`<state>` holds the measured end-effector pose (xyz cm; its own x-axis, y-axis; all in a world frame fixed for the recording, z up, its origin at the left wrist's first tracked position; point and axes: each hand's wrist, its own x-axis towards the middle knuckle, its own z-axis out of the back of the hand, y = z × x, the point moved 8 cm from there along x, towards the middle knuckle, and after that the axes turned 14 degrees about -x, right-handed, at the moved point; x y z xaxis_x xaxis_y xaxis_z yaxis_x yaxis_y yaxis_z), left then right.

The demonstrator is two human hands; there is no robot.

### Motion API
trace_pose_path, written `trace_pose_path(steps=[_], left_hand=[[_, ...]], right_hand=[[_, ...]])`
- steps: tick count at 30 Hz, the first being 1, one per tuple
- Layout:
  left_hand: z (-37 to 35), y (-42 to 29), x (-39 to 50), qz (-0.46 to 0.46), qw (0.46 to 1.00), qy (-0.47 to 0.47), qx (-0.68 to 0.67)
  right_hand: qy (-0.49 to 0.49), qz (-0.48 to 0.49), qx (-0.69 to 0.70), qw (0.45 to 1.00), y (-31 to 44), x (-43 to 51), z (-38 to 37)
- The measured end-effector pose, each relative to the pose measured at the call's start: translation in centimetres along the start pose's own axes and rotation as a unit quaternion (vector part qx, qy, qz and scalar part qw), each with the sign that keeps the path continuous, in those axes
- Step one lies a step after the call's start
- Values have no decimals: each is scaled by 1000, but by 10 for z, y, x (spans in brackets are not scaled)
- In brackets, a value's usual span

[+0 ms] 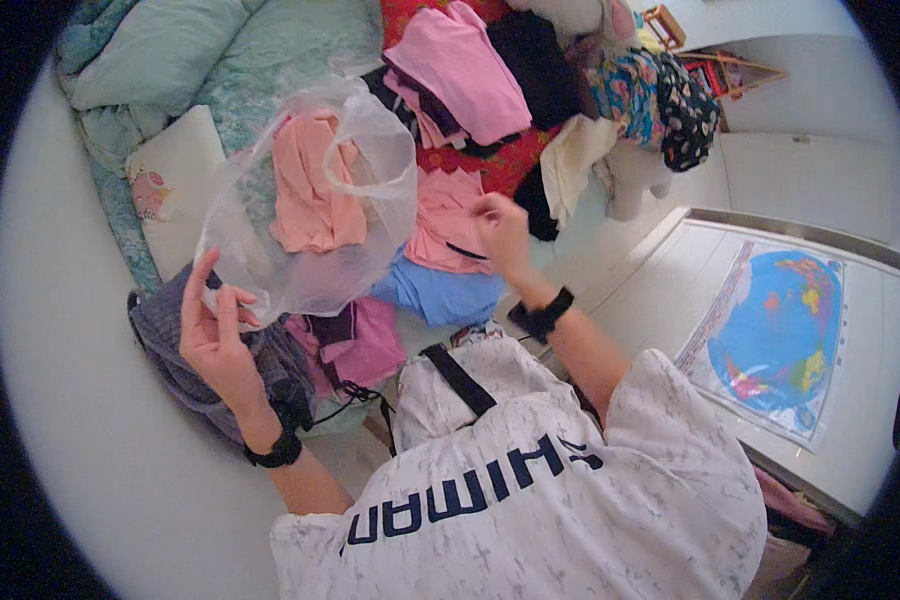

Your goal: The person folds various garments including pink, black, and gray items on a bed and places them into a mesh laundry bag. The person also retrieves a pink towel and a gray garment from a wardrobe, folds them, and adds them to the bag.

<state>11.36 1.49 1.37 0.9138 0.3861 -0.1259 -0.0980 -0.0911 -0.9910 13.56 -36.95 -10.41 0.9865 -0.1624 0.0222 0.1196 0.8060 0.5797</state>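
Note:
A clear plastic bag (pixel 386 176) with a loop handle lies before me, holding a folded peach-coloured garment (pixel 319 195). At its near left corner, the plastic is caught between the fingers of my left hand (pixel 221 337). My right hand (pixel 504 232) is over the edge of a pink pleated garment (pixel 442 214), fingers curled and slightly blurred. I cannot tell whether it pinches any cloth. A thin black strip (pixel 466 251) lies across that garment, beside my right hand. Folded blue cloth (pixel 446 289) sits just below the pink garment.
Folded pink clothes (pixel 461 75) are stacked on red patterned fabric (pixel 521 161) at the back. A grey garment (pixel 169 330) and magenta cloth (pixel 367 345) lie nearer me. Green bedding (pixel 292 52) and a white pillow (pixel 180 172) are at left; a world map (pixel 780 330) is at right.

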Motion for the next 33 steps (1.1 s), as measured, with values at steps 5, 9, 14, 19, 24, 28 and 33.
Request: trace_pose_path(steps=[5,9,14,19,24,28,33], left_hand=[[-7,-3,-5,-2,1000,-25,7],[-9,-4,-16,-30,998,-57,7],[-8,6,-29,-3,995,-87,51],[-12,9,-36,6,994,-94,62],[-25,3,-37,-15,993,-79,82],[-28,6,-34,42,995,-74,56],[-21,0,-32,76,991,-102,44]], right_hand=[[159,-109,-156,969,-178,-21,-48],[198,-302,-99,927,-268,-40,-91],[194,-523,137,819,-317,-64,-135],[336,-336,229,850,-296,-31,-203],[358,-222,-58,905,-271,1,-196],[419,-263,-29,869,-239,2,-178],[412,-227,240,849,-199,-6,-108]])
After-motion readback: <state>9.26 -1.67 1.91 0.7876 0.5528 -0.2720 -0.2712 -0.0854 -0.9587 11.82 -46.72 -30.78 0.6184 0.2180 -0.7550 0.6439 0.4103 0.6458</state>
